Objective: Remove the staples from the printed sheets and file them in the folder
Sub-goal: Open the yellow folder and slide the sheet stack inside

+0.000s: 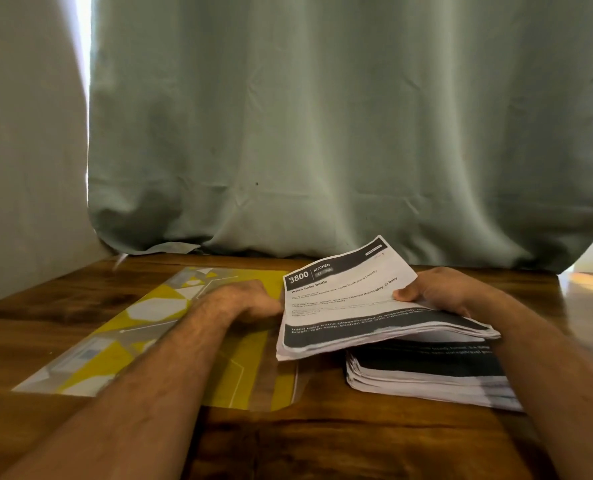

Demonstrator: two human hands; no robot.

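- The right hand (437,292) is gripping a bundle of sheets (354,303) right of centre in the frame, thumb pressing on the top page and fingers curling underneath
- The bundle is being held lifted and tilted, its far edge raised toward the curtain, its near edge hanging over the stack below
- The top page is showing a dark header reading "3800" and "KITCHEN", with "Wash baby bottle" under it
- The left hand (250,301) is sitting at the bundle's left edge with fingers curled; whether it is pinching the paper or only touching it I cannot tell, as that spot is blurred
- A stack (433,379) of more printed sheets is lying flat on the table in the lower right of the frame, directly under the lifted bundle
- The folder (142,327), yellow and grey with a clear cover, is lying flat at centre left, under the left forearm
- The wooden table (322,441) is carrying everything
- A pale green curtain (322,116) is hanging across the upper frame behind the table
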